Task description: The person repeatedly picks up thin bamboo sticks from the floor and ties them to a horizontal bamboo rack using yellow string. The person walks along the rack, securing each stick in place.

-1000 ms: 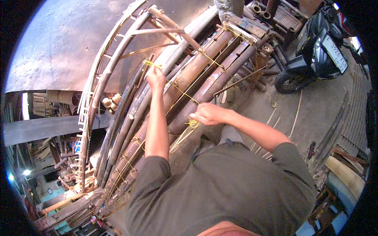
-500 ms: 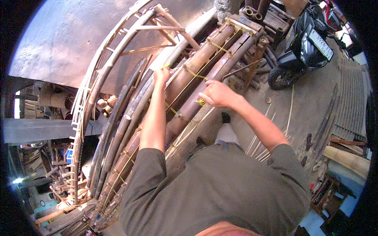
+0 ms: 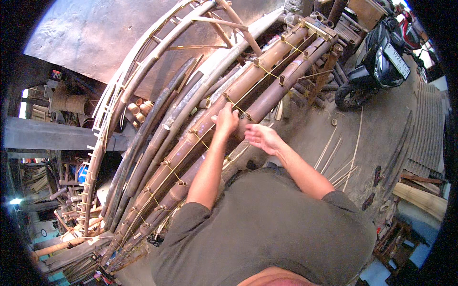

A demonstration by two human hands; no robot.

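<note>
Two long brown bamboo poles run diagonally side by side, a left pole (image 3: 238,86) and a right pole (image 3: 272,96). Small wooden pegs stick out along both, and thin yellow cord (image 3: 268,72) zigzags from peg to peg. Over the left pole, my left hand (image 3: 226,120) is closed, its fingertips at the cord just below a peg (image 3: 227,97). My right hand (image 3: 263,138) is beside the right pole, fingers loosely stretched toward a peg (image 3: 247,116), with nothing visible in it. Part of the right pole is hidden behind my hands.
Left of the poles, more bamboo poles (image 3: 191,102) lie beneath a curved bamboo frame (image 3: 138,71). A motorcycle (image 3: 374,64) is parked at the far right. Thin strips (image 3: 327,150) lie on the floor, and corrugated sheeting (image 3: 426,128) stands at the right.
My left hand has come down and nearer from farther up the poles. My right hand has opened and lowered; the yellow cord bundle it held no longer shows. The view has shifted slightly.
</note>
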